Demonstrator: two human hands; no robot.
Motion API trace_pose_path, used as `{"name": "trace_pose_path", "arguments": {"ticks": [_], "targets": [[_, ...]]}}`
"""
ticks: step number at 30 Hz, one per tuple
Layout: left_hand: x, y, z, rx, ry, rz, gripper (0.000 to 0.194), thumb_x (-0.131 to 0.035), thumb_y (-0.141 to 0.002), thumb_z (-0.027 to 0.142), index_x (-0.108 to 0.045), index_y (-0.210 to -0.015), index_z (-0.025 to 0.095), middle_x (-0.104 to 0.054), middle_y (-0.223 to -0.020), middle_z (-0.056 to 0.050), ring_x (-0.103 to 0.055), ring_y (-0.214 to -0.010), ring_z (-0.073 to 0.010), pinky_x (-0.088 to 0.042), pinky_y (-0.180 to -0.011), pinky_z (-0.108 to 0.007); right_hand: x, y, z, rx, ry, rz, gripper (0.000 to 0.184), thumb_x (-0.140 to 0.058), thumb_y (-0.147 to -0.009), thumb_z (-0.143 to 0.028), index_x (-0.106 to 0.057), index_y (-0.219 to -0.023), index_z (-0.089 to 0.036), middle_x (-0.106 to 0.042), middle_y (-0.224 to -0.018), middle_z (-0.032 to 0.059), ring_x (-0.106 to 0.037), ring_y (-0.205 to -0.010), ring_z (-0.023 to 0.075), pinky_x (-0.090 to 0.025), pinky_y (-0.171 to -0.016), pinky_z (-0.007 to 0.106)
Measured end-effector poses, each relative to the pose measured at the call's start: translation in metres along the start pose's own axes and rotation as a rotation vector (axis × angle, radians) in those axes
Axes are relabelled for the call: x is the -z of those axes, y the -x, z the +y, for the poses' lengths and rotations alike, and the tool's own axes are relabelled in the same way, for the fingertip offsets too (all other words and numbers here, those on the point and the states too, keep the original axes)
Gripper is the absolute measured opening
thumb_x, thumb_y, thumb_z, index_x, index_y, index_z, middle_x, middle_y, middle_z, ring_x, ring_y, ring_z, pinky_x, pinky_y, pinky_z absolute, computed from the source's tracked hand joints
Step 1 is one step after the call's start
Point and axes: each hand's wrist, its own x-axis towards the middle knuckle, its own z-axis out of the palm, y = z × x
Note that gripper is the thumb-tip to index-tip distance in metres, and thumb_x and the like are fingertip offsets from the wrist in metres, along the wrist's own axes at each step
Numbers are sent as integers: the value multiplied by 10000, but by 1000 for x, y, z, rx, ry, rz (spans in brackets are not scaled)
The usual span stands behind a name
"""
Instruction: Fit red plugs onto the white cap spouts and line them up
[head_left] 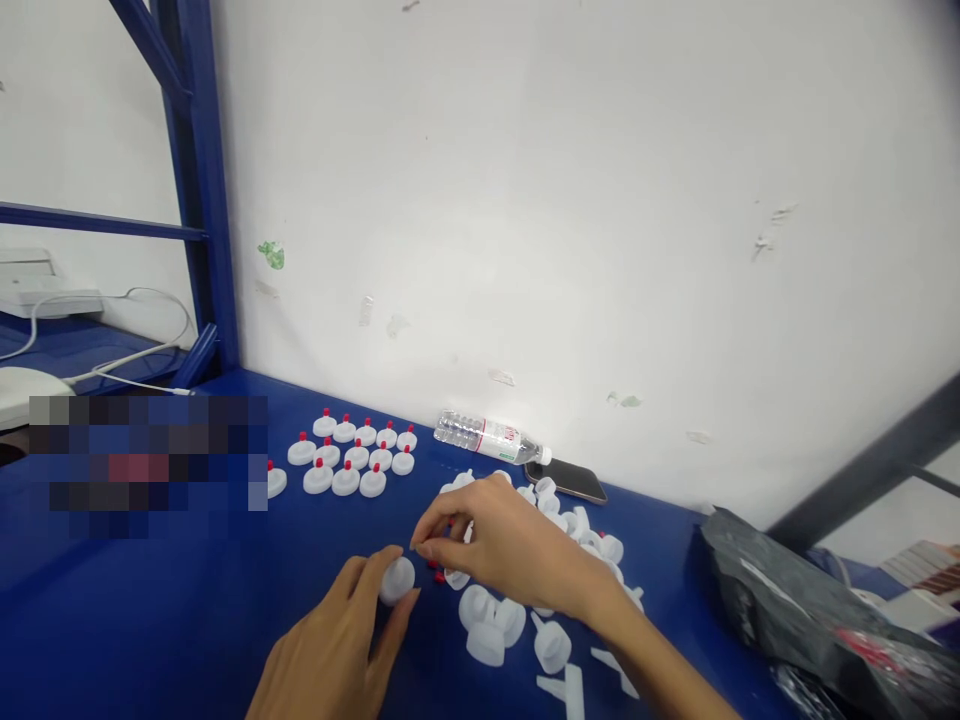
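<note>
Nearest the camera, the left hand (322,640) reaches in from the bottom edge, its thumb and fingers pinching a round white cap (397,581) just above or on the blue worktop (187,620); which of the two, I cannot tell. The right hand (517,545) comes in from the lower right, just beside that cap, thumb and forefinger drawn close together at the tips; whether something small sits between them I cannot tell. Below its fingers lie small red tips (440,577), and around and partly behind the hand and forearm spreads a loose heap of white nozzle caps (486,642), some on their sides. Farther back on the left, white caps with red tips (346,480) stand upright in rows. Behind the heap, a clear bottle (487,437) lies on its side near the white wall (562,220), its capped end by a dark phone (574,482). A grey plastic bag (795,590) rests at the right.
</note>
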Motion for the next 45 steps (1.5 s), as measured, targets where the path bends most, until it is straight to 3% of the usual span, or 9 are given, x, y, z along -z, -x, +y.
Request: {"name": "trace_pose_path", "arguments": {"ticks": [4, 11, 20, 27, 34, 40, 45], "targets": [[0, 0, 1, -3, -6, 4, 392, -293, -1031, 411, -592, -1249, 281, -667, -1136, -35, -726, -814, -209, -485, -659, -321, 2, 6, -12, 60, 51, -56, 172, -642, -966, -214, -805, -999, -257, -803, -889, -42, -730, -786, 128, -513, -796, 218], [0, 0, 2, -3, 38, -20, 378, -296, -1030, 435, -577, -1229, 281, -646, -1127, -24, -706, -796, -196, -450, -651, -324, -5, 4, -14, 44, 247, -1, 229, -612, -963, -159, -812, -1024, -251, -810, -912, -19, -721, -811, 148, -480, -742, 242], [2, 0, 4, 11, 117, -34, 363, -305, -1028, 442, -575, -1223, 298, -654, -1127, -14, -718, -829, -194, -447, -664, -308, -6, 1, -10, 54, 25, -62, 193, -625, -987, -210, -815, -1023, -207, -813, -894, 9, -717, -728, 128, -502, -740, 228], [-3, 1, 1, 4, 164, 23, 363, -345, -1014, 511, -605, -1115, 279, -661, -944, -4, -686, -732, -191, -428, -639, -307, -14, -5, -4, 5, -125, -22, 167, -669, -961, -260, -832, -998, -248, -774, -791, -14, -667, -649, 117, -500, -639, 210], [0, 1, 3, 17, 283, 22, 342, -371, -992, 540, -597, -1058, 291, -703, -967, 10, -715, -778, -191, -473, -654, -301, -15, -4, -8, -79, -143, 1, 162, -679, -936, -264, -837, -967, -244, -770, -783, -11, -668, -680, 120, -503, -658, 221], [1, 1, 1, -22, 245, 62, 352, -377, -996, 516, -629, -1110, 298, -732, -974, 0, -727, -751, -177, -470, -593, -267, -15, -3, -7, -164, -316, -77, 192, -666, -898, -297, -821, -951, -195, -782, -800, 35, -710, -710, 155, -528, -657, 240], [7, 0, 2, -40, 210, 77, 351, -391, -1006, 495, -634, -1183, 315, -728, -1087, -8, -729, -759, -164, -435, -530, -249, -12, -5, 0, -209, -540, -163, 191, -754, -825, -344, -804, -918, -185, -773, -818, 39, -716, -723, 148, -474, -583, 203]]}}
